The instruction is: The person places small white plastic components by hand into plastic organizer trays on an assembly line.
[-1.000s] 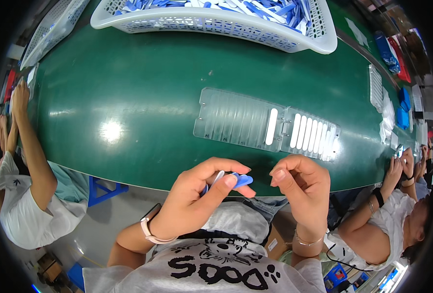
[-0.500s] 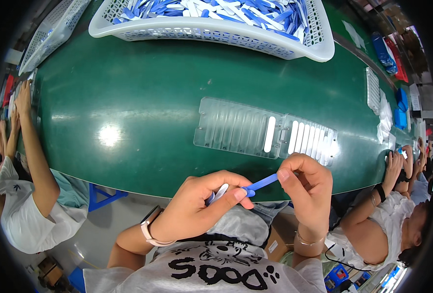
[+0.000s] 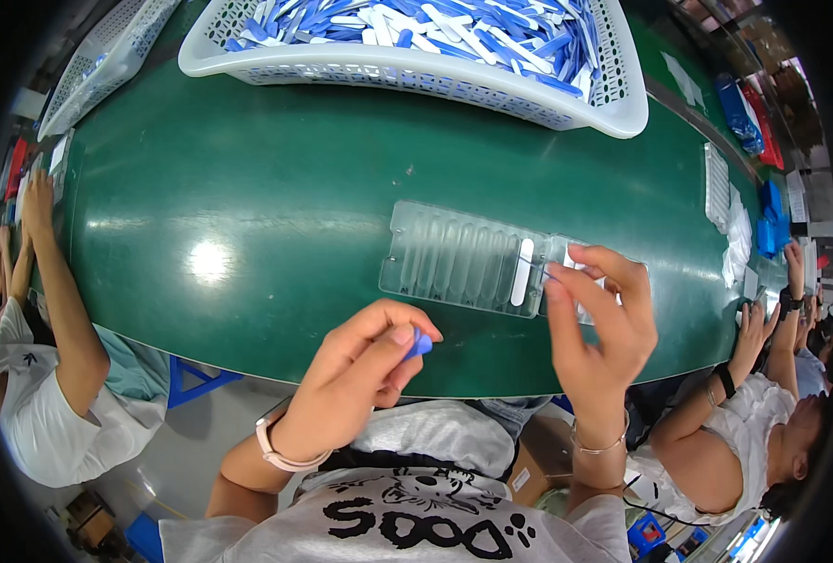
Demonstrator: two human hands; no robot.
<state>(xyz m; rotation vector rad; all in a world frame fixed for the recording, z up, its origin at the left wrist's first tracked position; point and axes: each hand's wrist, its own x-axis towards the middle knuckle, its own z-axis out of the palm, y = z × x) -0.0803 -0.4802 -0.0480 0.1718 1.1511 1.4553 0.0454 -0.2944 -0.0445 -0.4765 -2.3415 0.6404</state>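
Note:
A clear plastic tray (image 3: 449,253) with two hinged-looking halves and rows of long slots lies on the green table. One white round-ended strip (image 3: 522,272) rests in its left half; more white strips fill the right half, partly covered by my right hand (image 3: 604,314). Thumb and forefinger of that hand are pinched at the tray's middle on a thin strip seen nearly edge-on, apparently the blue one. Closer to the table's front edge, my left hand (image 3: 355,371) is closed around flat blue strips (image 3: 420,345), whose rounded ends stick out past the thumb.
A white perforated basket (image 3: 416,70) heaped with blue and white strips stands at the back, and another basket (image 3: 106,70) at far left. White trays (image 3: 717,188), plastic bags (image 3: 738,235) and blue bins (image 3: 771,220) line the right side. Co-workers sit on both sides.
My right hand has drawn a blue strip out of my left hand and carried it up over the tray. My left hand has shifted slightly left and up.

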